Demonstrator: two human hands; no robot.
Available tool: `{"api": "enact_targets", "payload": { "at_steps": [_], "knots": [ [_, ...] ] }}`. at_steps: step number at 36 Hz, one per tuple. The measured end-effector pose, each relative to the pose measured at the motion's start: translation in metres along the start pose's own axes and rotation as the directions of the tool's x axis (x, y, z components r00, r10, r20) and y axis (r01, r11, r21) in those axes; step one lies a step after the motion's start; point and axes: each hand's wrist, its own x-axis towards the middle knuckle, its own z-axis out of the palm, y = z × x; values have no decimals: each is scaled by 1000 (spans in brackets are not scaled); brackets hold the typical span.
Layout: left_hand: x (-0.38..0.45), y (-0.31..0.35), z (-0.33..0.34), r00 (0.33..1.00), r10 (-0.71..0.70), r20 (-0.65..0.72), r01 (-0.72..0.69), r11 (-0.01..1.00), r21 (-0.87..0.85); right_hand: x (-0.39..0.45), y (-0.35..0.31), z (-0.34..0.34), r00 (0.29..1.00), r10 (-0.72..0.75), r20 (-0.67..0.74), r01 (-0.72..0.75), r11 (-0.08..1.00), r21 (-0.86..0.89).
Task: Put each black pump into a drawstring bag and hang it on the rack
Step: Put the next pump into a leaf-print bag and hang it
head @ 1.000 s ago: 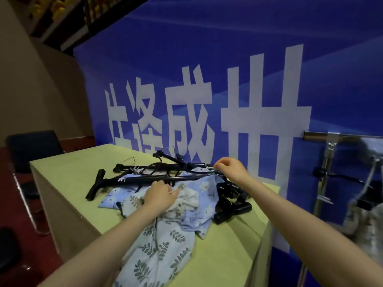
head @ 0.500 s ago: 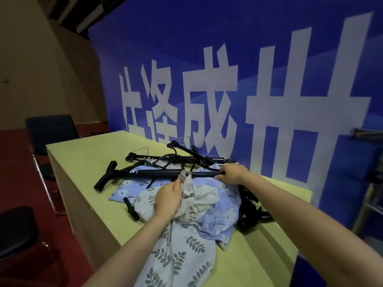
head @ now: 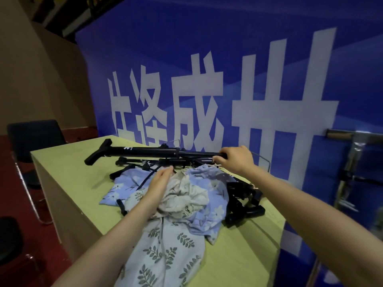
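A long black pump (head: 145, 151) with a T-handle at its left end is lifted a little above the green table (head: 68, 175). My right hand (head: 235, 158) grips its right end. More black pumps (head: 157, 162) lie tangled beneath it, and black pump parts (head: 244, 206) sit by the table's right edge. A pile of drawstring bags covers the middle: a blue flowered one (head: 211, 206), a pale crumpled one (head: 186, 197) and a leaf-patterned one (head: 170, 247). My left hand (head: 160, 182) rests on the pale bag with straight fingers.
A metal rack (head: 352, 137) with a horizontal bar stands at the right beyond the table. A blue banner wall (head: 207, 69) rises directly behind the table. Black chairs (head: 35, 137) stand on the red floor at the left.
My right hand has lifted one pump up off the pile. My left hand has let go of the pale bag's gathered mouth and now lies flat on it.
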Motion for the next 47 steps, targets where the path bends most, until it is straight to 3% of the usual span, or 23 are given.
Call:
{"api": "enact_targets", "payload": {
  "at_steps": [4,10,16,18,21,23,26,27,29,31,35,37,39,43,45,47],
  "knots": [
    [-2,47,-3,999,22,-36,-33,947,-320,-17,7,-20,998,45,-54,-41,997,69],
    [-7,94,-4,1000,-21,12,24,728,-686,-40,17,-47,993,58,-105,-42,987,153],
    [-9,108,9,998,59,-13,-51,715,-697,-60,33,-63,994,54,-93,-22,948,317],
    [-10,111,14,997,77,-18,-68,717,-694,-65,47,-65,989,73,-130,-32,954,298],
    [-13,117,22,996,81,-46,-89,696,-712,-71,68,-69,965,161,-207,-151,987,60],
    [-15,119,25,996,73,-56,-91,680,-728,-76,79,-75,938,280,-202,-282,959,21],
    [-15,116,26,997,53,-58,-79,677,-732,-82,89,-81,884,466,-19,-464,883,74],
    [-15,114,27,997,46,-62,-77,684,-726,-84,90,-80,866,492,87,-499,842,206],
    [-15,112,28,997,40,-64,-73,695,-715,-88,94,-79,823,487,292,-565,653,505],
    [-17,112,30,998,22,-53,-53,697,-715,-97,97,-76,785,429,446,-614,450,648],
    [-23,113,39,1000,-20,7,19,680,-733,-107,96,-61,755,373,539,-576,-13,817],
    [-25,111,43,999,-26,32,41,681,-731,-106,91,-55,753,377,540,-515,-174,839],
    [-26,110,43,999,-22,42,46,701,-711,-108,89,-51,710,418,567,-560,-154,814],
    [-27,109,37,1000,-1,28,19,738,-675,-117,90,-49,669,425,610,-677,9,736],
    [-29,111,35,1000,9,20,7,748,-664,-122,88,-49,703,474,530,-657,149,739],
    [-32,112,33,1000,15,25,5,757,-654,-125,86,-47,758,526,385,-611,367,701]
  ]
}}
